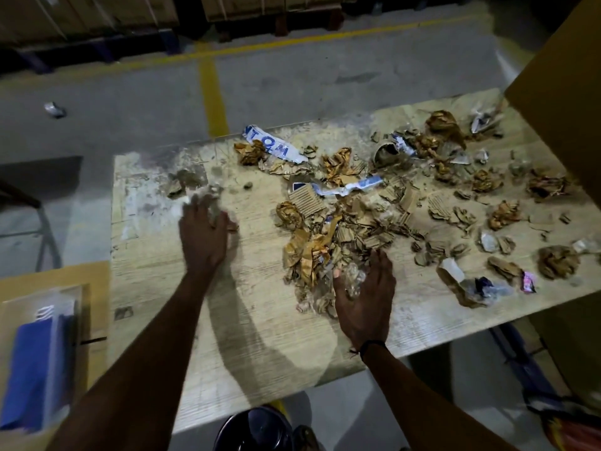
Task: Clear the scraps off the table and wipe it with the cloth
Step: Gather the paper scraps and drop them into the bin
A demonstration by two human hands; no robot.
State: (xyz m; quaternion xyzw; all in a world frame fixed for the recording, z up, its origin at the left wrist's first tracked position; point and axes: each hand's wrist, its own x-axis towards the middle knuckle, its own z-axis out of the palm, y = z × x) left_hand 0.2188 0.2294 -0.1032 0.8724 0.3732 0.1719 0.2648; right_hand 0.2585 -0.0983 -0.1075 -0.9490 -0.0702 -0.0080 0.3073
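A light wooden table (260, 346) carries a wide spread of scraps (374, 219): torn cardboard, crumpled brown tape and white-and-blue printed strips. My left hand (205, 232) lies on the left part of the table, its blurred fingers over a few pale scraps (208, 193); I cannot tell whether it holds any. My right hand (364, 301) stands on edge against the near side of the main heap, fingers straight, touching a clear plastic scrap (354, 278). A blue cloth (29, 369) lies on a cardboard box at the lower left.
A dark round bin (257, 431) stands on the floor below the table's near edge. A large cardboard box (562, 92) rises at the right. Another box (94, 288) sits at the table's left. Beyond lies concrete floor with yellow lines.
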